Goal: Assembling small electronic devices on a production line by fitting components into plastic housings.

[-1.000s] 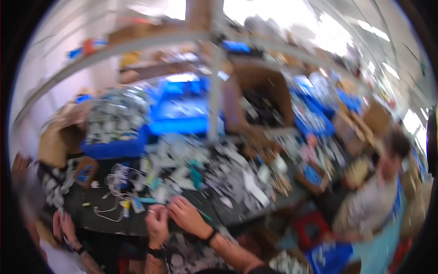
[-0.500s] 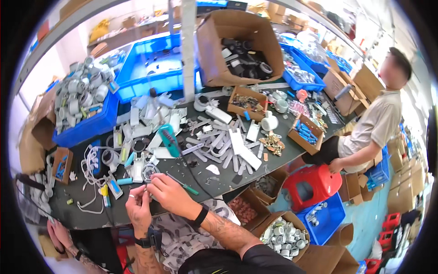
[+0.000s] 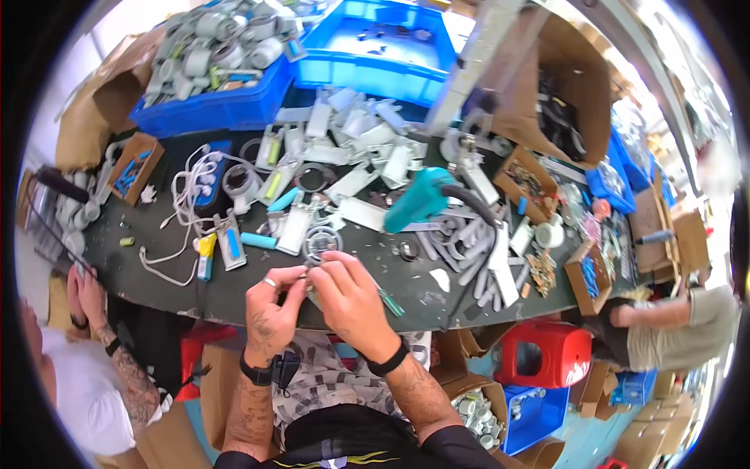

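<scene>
My left hand (image 3: 271,313) and my right hand (image 3: 350,301) meet near the table's front edge, thumbs and fingertips pinched close together. Whatever lies between the fingertips is too small and covered to name. Just beyond the fingers is a round grey part with a ringed face (image 3: 321,243), partly hidden by my right hand; I cannot tell whether I touch it. Beside it rests a white plastic housing (image 3: 294,229). A screwdriver with a green handle (image 3: 391,304) lies to the right of my right hand. Farther off is a teal corded hand tool (image 3: 416,202).
White housings (image 3: 351,180) and grey strips are heaped across the dark table (image 3: 156,289). A white cable (image 3: 183,215) tangles at left. Blue bins (image 3: 211,109) stand behind. A metal post (image 3: 473,66) rises at the back. A co-worker's hands (image 3: 87,293) rest on the left edge; another person stands right.
The view has swung left, so the table and the bins appear shifted to the right. My hands stay pinched together, with little visible change in their grip.
</scene>
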Tool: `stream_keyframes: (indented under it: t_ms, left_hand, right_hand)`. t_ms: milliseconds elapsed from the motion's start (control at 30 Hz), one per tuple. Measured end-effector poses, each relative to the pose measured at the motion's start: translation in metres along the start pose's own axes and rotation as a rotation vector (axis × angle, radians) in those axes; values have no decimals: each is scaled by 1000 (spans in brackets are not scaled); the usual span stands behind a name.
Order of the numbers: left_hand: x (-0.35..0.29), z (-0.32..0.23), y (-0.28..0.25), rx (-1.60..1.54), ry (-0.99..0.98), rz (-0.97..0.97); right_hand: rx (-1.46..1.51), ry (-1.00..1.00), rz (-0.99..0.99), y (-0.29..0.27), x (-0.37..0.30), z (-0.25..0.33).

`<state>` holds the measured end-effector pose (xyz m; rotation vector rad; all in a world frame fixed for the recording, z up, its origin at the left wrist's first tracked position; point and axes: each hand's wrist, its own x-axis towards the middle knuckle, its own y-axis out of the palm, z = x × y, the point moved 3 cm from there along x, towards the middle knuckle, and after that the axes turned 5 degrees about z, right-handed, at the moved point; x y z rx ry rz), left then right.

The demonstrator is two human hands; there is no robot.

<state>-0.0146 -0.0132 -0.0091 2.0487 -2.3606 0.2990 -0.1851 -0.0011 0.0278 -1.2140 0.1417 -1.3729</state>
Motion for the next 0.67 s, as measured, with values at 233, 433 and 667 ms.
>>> stream_keyframes:
  t_ms: [233, 433, 667]
  left_hand:
    - [0, -9, -7, 56, 21, -33]
    - [1, -30, -10, 192, 147, 1]
    - [2, -26, -13, 110, 140, 80]
  right_hand:
    - [85, 34, -47, 4, 10, 4]
    - [47, 81, -6, -2, 9, 13]
    - [33, 102, 11, 6, 4, 11]
